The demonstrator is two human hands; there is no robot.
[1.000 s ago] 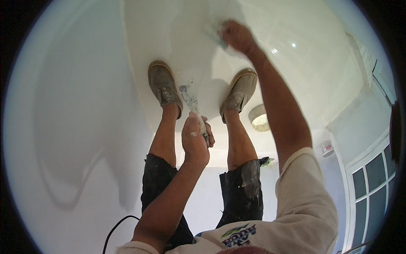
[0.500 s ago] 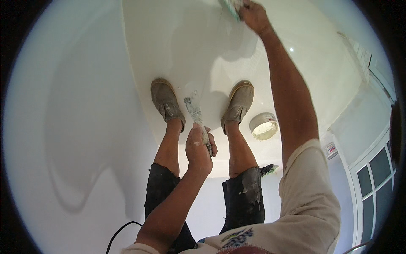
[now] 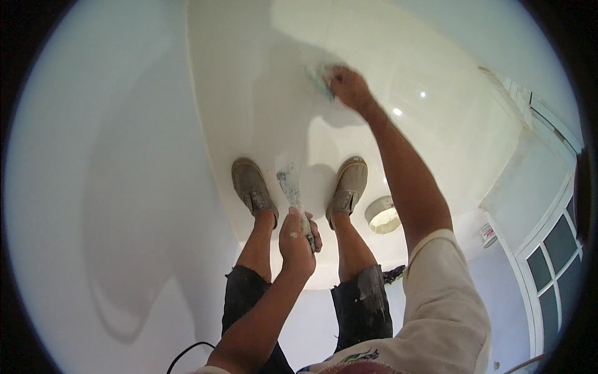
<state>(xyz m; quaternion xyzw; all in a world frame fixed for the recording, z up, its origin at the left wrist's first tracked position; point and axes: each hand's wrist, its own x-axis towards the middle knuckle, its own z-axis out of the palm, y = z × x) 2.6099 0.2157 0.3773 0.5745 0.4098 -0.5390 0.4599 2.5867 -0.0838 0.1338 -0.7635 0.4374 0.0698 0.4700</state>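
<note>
My left hand (image 3: 294, 244) is wrapped round the handle of a putty knife (image 3: 289, 184), its blade smeared with white and grey filler and pointing away from me between my shoes. White residue marks the fingers. Farther out and to the right, my right hand (image 3: 350, 88) grips a flat tool (image 3: 319, 81) with a pale teal edge. Motion blurs that tool, so its exact kind is unclear. It appears close to the smooth pale surface beyond my feet, but contact cannot be made out.
A round tub (image 3: 382, 215) of whitish paste stands right of my right shoe (image 3: 349, 184). My left shoe (image 3: 252, 187) is near a pale wall (image 3: 143, 187). A small white container (image 3: 488, 234) and a paned door (image 3: 551, 268) are at the right; a black cable (image 3: 187, 350) curves lower left.
My right hand has come back toward me with the flat tool, and slightly left. The whole view has shifted, so my feet and the tub appear lower. My left hand keeps the putty knife.
</note>
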